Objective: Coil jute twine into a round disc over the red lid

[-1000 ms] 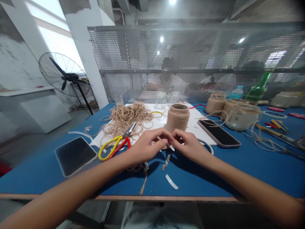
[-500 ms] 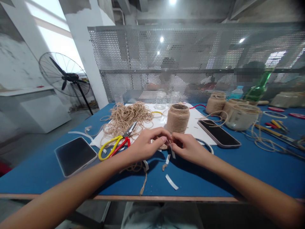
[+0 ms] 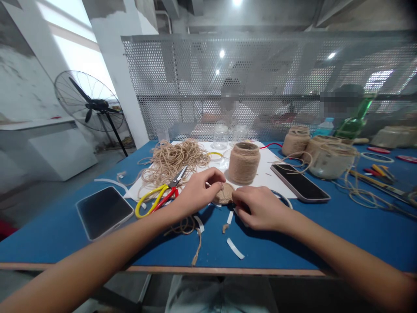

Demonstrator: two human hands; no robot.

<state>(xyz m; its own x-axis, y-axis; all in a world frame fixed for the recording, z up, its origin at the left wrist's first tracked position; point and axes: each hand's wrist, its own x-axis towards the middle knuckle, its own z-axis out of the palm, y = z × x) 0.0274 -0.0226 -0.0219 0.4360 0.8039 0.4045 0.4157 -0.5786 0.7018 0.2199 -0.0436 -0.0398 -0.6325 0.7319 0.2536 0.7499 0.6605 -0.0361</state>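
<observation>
While left hand [image 3: 198, 191] grips twine disc [image 3: 224, 194], right hand [image 3: 259, 208] beside (touching).

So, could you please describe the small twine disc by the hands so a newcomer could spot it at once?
Start at the white sheet in the middle of the blue table, then find the tall twine-wrapped jar standing on it. Just in front of that jar, between the left hand and right hand, lies the twine disc: flat, round and low, unlike the upright jars.

Rough jute-wound lid [image 3: 223, 194], matt blue tabletop [image 3: 342, 226], glossy phone [image 3: 103, 211]
</observation>
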